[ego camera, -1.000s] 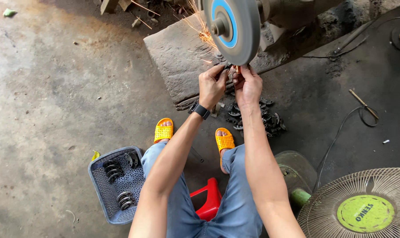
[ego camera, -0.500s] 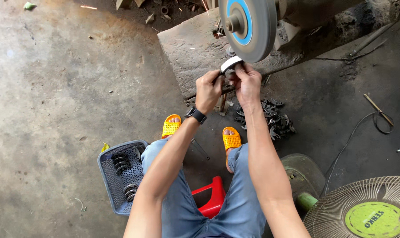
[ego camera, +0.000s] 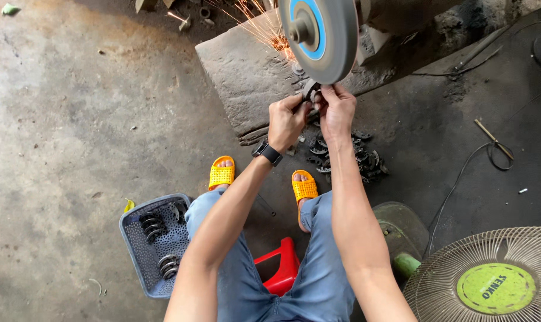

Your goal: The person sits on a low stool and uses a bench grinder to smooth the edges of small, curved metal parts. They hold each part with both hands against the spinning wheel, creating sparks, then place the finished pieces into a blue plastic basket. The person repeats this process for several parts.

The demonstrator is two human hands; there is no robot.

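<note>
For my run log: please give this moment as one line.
both hands | pressing small dark metal part | against grey round grinding wheel | sparks flying

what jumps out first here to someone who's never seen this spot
Orange sparks spray up and left from the grey grinding wheel at top centre, where the left hand and right hand press a small metal part to its lower edge. Below, yellow sandals stand out on the concrete floor.

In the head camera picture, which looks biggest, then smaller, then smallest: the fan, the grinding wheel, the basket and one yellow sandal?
1. Fan, though it is cut off and nearest the camera, which may flatter it.
2. Grinding wheel and basket look about alike; I cannot rank them.
3. Yellow sandal.
</note>
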